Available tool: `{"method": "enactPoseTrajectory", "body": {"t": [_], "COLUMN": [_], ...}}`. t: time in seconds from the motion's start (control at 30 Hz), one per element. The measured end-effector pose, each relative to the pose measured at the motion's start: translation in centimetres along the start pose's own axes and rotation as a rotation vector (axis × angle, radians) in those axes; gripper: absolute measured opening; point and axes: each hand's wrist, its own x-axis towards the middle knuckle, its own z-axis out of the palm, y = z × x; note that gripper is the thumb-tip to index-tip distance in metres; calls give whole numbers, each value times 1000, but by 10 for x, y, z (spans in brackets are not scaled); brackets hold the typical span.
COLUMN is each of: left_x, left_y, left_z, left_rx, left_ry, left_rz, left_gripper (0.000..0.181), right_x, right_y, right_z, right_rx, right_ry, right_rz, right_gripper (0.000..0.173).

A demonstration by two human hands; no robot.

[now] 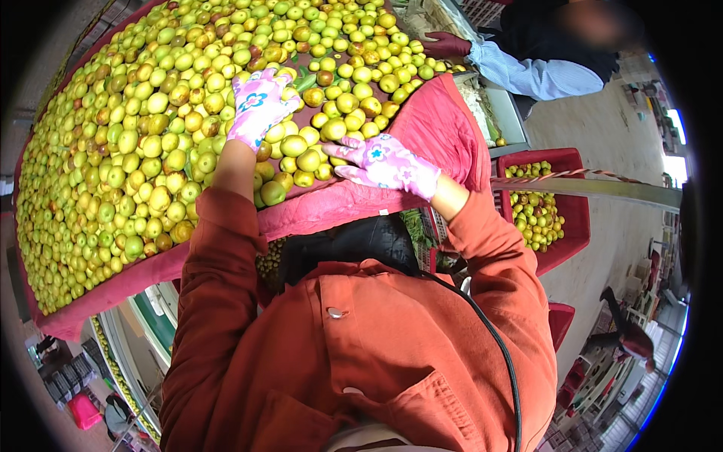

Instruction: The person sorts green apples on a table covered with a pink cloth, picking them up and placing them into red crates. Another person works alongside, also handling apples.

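A broad heap of green-yellow jujube fruits [152, 101], some with brown patches, covers a table lined with red cloth [316, 206]. My left hand [261, 107], in a pink flowered glove, rests on the fruits near the middle of the heap, its fingers spread a little. Gloved alike, my right hand [390, 164] lies palm down by the near edge of the cloth, its fingertips touching some fruits. No fruit shows held in either hand. A few green leaves [305, 81] lie among the fruits beyond my hands.
A co-worker's dark red gloved hand [449, 45] is at the table's upper right, beside a metal-edged trough [505, 116]. A red plastic crate [576, 226] with fruits stands to the right, under a metal bar [621, 191] with a twisted cord. Another person [635, 339] is farther off.
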Motion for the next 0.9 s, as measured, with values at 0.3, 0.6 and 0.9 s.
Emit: {"method": "enactPoseTrajectory", "body": {"t": [0.3, 0.6, 0.9], "left_x": [1, 4, 10], "left_y": [2, -5, -20], "left_z": [0, 12, 23], "left_rx": [-7, -22, -51], "left_ry": [1, 41, 18], "left_rz": [6, 10, 1], "left_gripper": [57, 52, 43], "right_x": [74, 118, 45], "right_y": [56, 111, 148], "right_z": [-5, -17, -78], "right_rx": [-212, -128, 420], "right_ry": [50, 288, 474], "right_rz": [170, 186, 202], "right_gripper": [60, 59, 40]}}
